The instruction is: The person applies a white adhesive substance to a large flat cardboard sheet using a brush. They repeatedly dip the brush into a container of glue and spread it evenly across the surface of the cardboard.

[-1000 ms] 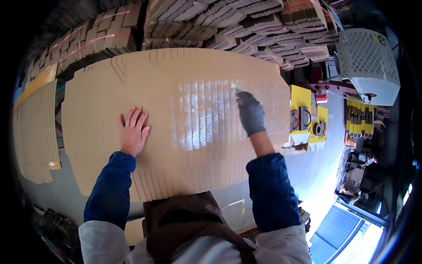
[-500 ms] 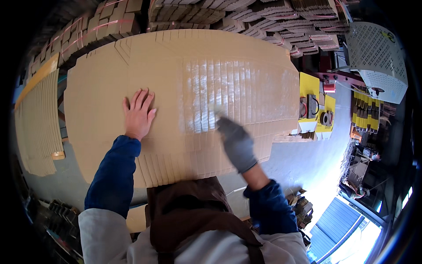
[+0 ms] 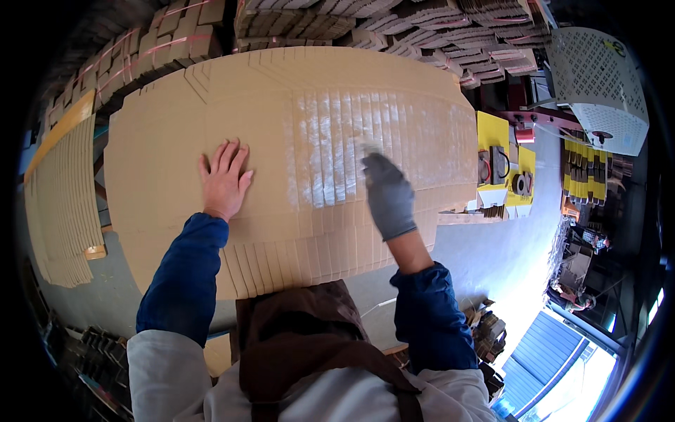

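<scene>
A wide fanned stack of flat brown cardboard sheets [image 3: 253, 91] lies in front of me. Wet, whitish glue streaks [image 3: 320, 137] shine across the stepped strips right of its middle. My bare left hand [image 3: 226, 179] presses flat on the left half of the stack, fingers stretched out. Over the glued strips, my right hand [image 3: 390, 197] in a grey glove is closed on a brush [image 3: 370, 146]. Only the brush's pale, blurred end shows past the fingers; the rest is hidden by the glove.
Another fanned stack of cardboard [image 3: 62, 204] stands at the left. Tied cardboard bundles [image 3: 169, 46] and piled cardboard [image 3: 415, 53] line the far side. At the right are yellow sheets with tape rolls [image 3: 520, 184] and a perforated grey metal guard [image 3: 598, 81].
My right hand has moved slightly right and away from me over the glued strips, carrying the brush. My left hand stays at nearly the same place on the cardboard.
</scene>
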A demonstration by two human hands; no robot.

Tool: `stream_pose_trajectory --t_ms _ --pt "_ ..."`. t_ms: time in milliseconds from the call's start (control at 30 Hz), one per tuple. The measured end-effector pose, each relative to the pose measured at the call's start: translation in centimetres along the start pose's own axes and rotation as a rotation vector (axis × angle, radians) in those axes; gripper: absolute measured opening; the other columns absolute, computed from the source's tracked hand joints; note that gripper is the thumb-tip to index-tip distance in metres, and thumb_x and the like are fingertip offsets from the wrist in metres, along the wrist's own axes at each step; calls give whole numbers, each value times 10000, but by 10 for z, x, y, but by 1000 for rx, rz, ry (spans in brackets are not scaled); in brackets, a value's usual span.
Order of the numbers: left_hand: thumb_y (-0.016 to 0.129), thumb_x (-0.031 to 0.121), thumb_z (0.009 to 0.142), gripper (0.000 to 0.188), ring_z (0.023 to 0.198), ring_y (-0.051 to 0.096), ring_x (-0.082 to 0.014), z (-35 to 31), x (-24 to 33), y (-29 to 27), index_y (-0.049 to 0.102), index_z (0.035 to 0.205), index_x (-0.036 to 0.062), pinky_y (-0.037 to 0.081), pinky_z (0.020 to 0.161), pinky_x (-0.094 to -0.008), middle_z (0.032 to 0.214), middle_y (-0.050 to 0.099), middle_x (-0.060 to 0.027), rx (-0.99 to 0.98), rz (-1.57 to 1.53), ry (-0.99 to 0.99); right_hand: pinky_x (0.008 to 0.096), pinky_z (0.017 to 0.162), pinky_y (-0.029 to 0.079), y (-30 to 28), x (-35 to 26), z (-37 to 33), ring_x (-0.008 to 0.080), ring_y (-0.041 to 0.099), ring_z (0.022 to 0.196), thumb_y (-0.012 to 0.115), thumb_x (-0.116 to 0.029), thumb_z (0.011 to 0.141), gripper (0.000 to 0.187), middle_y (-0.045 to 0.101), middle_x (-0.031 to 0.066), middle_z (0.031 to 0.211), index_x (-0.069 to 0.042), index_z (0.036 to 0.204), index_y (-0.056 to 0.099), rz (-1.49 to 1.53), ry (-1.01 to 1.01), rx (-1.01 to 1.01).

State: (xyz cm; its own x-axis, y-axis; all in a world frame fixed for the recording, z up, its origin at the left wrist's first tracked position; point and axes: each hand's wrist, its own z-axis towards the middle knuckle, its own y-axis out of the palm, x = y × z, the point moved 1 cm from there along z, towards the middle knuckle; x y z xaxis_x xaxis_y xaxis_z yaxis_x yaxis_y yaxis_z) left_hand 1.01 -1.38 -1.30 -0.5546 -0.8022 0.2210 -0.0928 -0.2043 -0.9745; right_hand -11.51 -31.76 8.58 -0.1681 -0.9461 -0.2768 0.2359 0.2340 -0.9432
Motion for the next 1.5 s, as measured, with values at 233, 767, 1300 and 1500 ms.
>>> stream_pose_trajectory --t_ms 233,767,1300,1500 --pt "548 346 961 488 1422 323 -253 3 -1 3 462 1410 173 195 1129 -638 1516 391 -32 14 -9 17 428 696 577 1 14 27 311 697 821 600 -108 884 161 691 97 1039 -123 1030 668 0 -61 16" --pt "559 324 955 506 1431 308 -248 -2 -4 2 450 1428 180 183 1141 -627 1526 379 -23 13 -18 6 435 686 572 -55 19 -60 313 690 884 530 -82 906 202 632 130 1240 -102 1073 644 -34 67 -298" --pt "533 329 959 499 1434 307 -258 -1 -3 3 453 1430 183 171 1146 -616 1529 383 -27 17 6 20 447 867 538 -42 55 -81 364 629 1073 500 -60 919 227 611 163 1260 -60 1110 624 -66 212 -351" --pt "526 317 959 497 1436 304 -260 3 -1 9 454 1432 182 167 1148 -614 1532 383 -31 36 -9 38 447 769 568 -34 27 -87 349 641 1012 531 -40 877 210 601 172 1255 -56 1069 617 -94 38 -287"
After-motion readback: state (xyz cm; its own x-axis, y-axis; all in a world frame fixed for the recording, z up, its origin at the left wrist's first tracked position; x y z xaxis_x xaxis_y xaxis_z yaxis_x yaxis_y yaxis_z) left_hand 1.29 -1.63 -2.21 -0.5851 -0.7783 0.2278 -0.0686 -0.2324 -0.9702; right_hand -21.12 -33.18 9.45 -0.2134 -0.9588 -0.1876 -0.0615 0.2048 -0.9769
